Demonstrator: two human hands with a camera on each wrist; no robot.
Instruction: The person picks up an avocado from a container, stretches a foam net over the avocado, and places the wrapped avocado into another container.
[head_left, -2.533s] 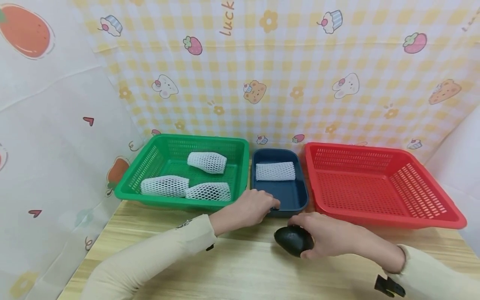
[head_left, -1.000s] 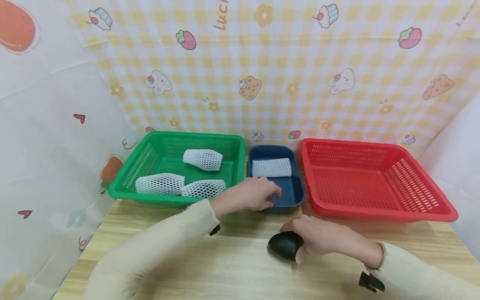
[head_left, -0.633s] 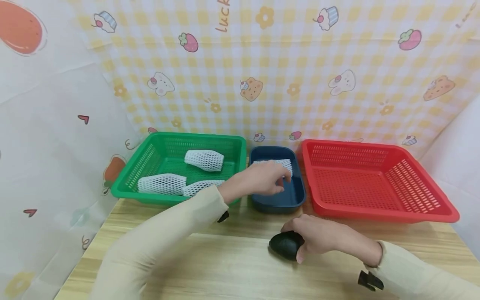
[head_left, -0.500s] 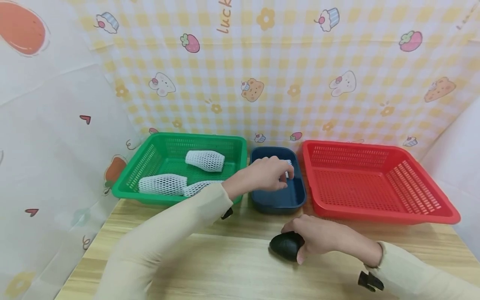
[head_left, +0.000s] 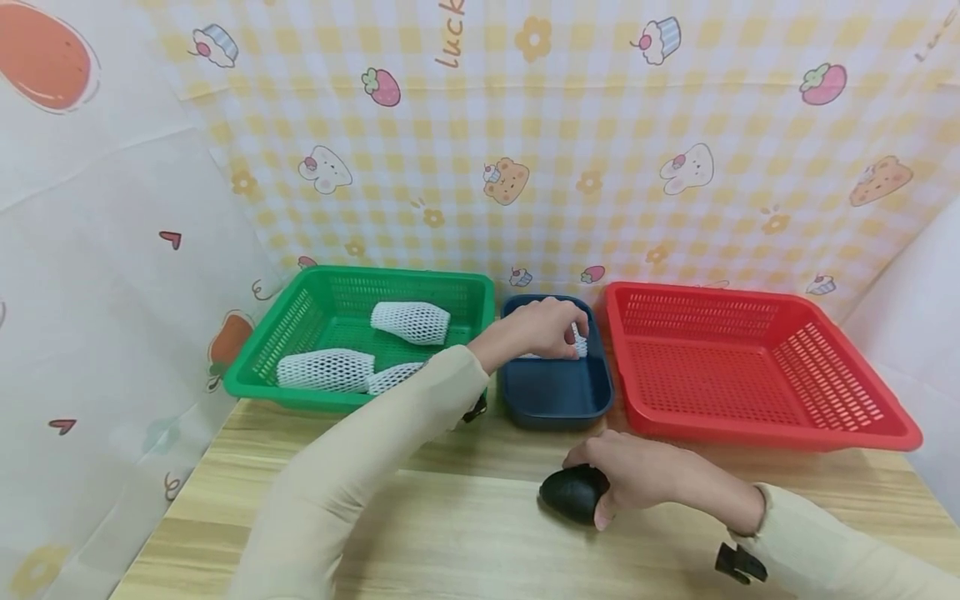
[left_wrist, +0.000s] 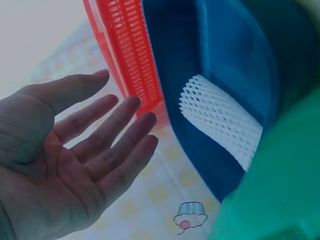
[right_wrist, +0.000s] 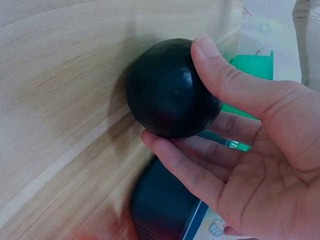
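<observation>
In the head view my left hand (head_left: 542, 330) hovers over the back of a small dark blue bin (head_left: 553, 390), partly covering a white foam net sleeve (head_left: 581, 345) lying in it. The left wrist view shows that hand empty, fingers loosely spread and thumb apart, with the foam net sleeve (left_wrist: 220, 116) off to its side. My right hand (head_left: 637, 472) holds a dark avocado (head_left: 568, 495) low at the table, in front of the bin. In the right wrist view, thumb and fingers curve round the rounded end of the avocado (right_wrist: 167, 90).
A green basket (head_left: 300, 398) stands left of the bin, with three white foam net sleeves (head_left: 411, 323) in it. To the right is a red basket (head_left: 772, 435) with slotted walls. All stand on a wood-grain table (head_left: 465, 542) before a checked cloth (head_left: 600, 117).
My left hand has moved from the bin's front edge up and back over the foam net sleeve. My right hand has shifted slightly down with the avocado, then stayed there.
</observation>
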